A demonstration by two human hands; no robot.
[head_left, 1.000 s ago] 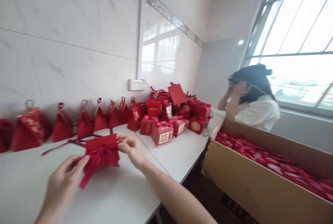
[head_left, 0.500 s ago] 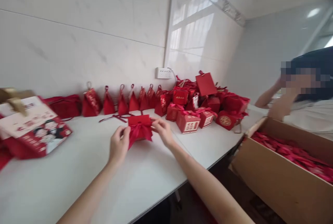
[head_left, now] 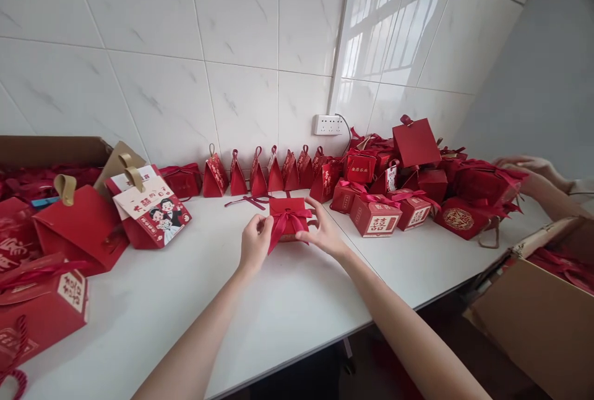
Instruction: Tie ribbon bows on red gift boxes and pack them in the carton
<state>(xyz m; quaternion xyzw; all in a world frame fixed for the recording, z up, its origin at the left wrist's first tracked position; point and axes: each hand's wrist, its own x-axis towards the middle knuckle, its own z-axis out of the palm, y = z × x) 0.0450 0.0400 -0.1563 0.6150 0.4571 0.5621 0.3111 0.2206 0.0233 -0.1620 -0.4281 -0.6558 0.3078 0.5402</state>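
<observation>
A small red gift box with a glossy red ribbon bow across its front sits on the white table before me. My left hand is closed at the box's left edge, its thumb and forefinger pinching the bow's left side. On the right, my right hand curves around the box's edge, forefinger near the top corner and thumb low on the front. A loose dark red ribbon lies just behind the box.
Several triangular red boxes line the wall. Piled red boxes stand right, more boxes left. A cardboard carton of red items is at lower right. Another person's hand reaches to the pile. A power strip hangs on the wall.
The camera view has swung left, so everything appears further right. My right thumb has come down onto the box's front. The other person's hand now reaches the pile.
</observation>
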